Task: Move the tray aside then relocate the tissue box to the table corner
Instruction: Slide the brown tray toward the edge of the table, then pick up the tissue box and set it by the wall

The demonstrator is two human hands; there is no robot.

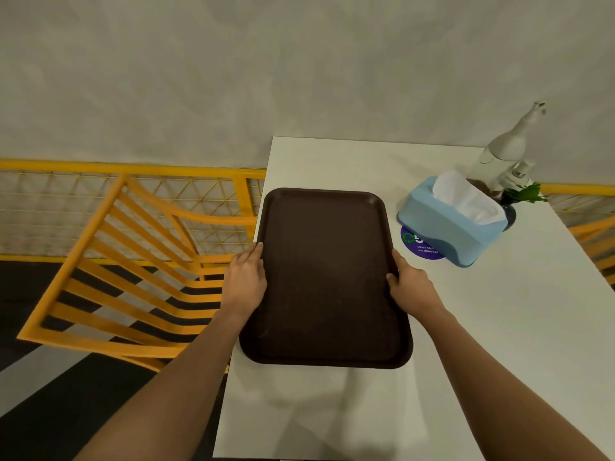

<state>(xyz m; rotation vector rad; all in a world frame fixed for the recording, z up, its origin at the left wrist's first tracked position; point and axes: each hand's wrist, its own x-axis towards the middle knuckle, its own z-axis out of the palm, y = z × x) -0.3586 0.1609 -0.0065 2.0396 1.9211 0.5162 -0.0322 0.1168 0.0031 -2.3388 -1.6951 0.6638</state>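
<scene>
A dark brown tray (327,277) lies lengthwise on the white table (499,344), its left rim reaching the table's left edge. My left hand (244,284) grips the tray's left rim and my right hand (411,287) grips its right rim. A light blue tissue box (442,231) with a white tissue sticking up stands to the right of the tray, partly over a round purple sticker (416,246).
Behind the tissue box stand a clear glass bottle (506,148) and a small dark vase with green leaves (524,194). A yellow slatted chair (133,271) sits left of the table, and a yellow mesh railing (100,194) runs along the wall.
</scene>
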